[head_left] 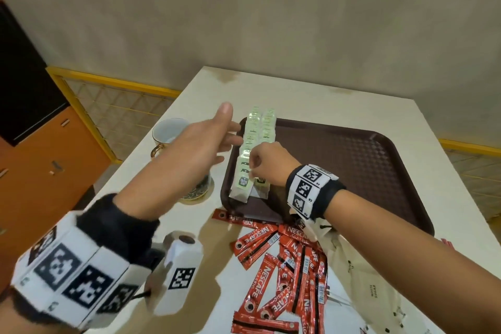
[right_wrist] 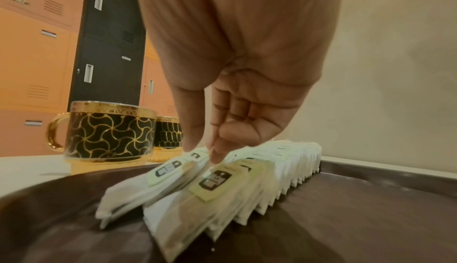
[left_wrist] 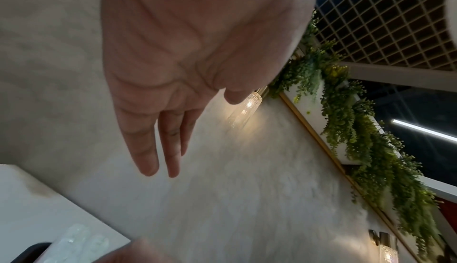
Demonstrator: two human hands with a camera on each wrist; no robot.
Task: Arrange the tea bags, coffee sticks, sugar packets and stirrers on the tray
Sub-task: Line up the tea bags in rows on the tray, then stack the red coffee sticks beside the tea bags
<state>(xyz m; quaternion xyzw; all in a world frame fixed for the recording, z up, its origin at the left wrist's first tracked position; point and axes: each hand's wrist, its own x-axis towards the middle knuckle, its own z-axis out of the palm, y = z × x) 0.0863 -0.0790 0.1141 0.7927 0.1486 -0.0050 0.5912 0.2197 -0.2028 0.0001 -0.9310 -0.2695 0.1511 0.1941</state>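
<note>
Two rows of overlapping tea bags (head_left: 254,144) run along the left side of the brown tray (head_left: 366,171). My right hand (head_left: 253,168) reaches down onto their near end, thumb and index fingertips (right_wrist: 217,155) pinching at the front tea bags (right_wrist: 188,185) and the other fingers curled in. My left hand (head_left: 225,133) hovers open just left of the tray with straight fingers (left_wrist: 148,149), holding nothing. Red coffee sticks (head_left: 284,266) lie heaped on the table in front of the tray. White sugar packets (head_left: 374,287) lie under my right forearm.
Two black-and-gold cups stand left of the tray: one (head_left: 169,133) further back, one (right_wrist: 108,130) partly under my left forearm. The tray's middle and right are bare. A wall rises behind the white table (head_left: 298,89), and lockers stand at the left.
</note>
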